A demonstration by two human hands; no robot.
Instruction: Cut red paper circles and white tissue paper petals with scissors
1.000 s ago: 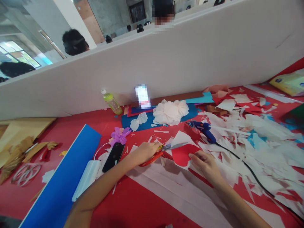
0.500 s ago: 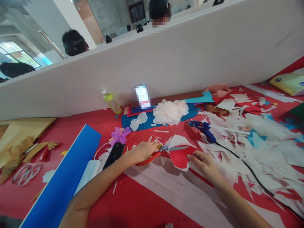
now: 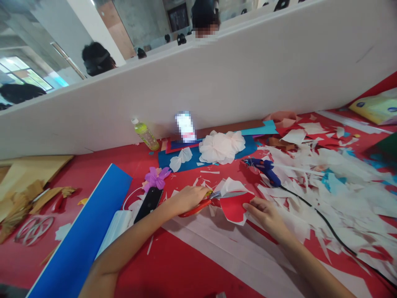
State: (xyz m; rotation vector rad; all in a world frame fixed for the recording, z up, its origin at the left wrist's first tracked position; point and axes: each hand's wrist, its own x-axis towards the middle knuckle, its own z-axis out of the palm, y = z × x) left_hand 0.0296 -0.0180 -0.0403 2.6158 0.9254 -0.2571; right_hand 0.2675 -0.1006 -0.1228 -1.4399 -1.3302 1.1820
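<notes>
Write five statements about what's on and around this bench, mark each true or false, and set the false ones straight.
1. The left hand holds the scissors. True.
2. The right hand is holding the glue gun. False: it holds the edge of the red piece, and the glue gun lies apart from both hands.
3. A bottle with a white cap is near the pale partition. True.
4. The purple flower lies on top of the blue board. False: it lies off the blue board, by the dark phone.
5. A black cord runs through the white paper scraps. True.
</notes>
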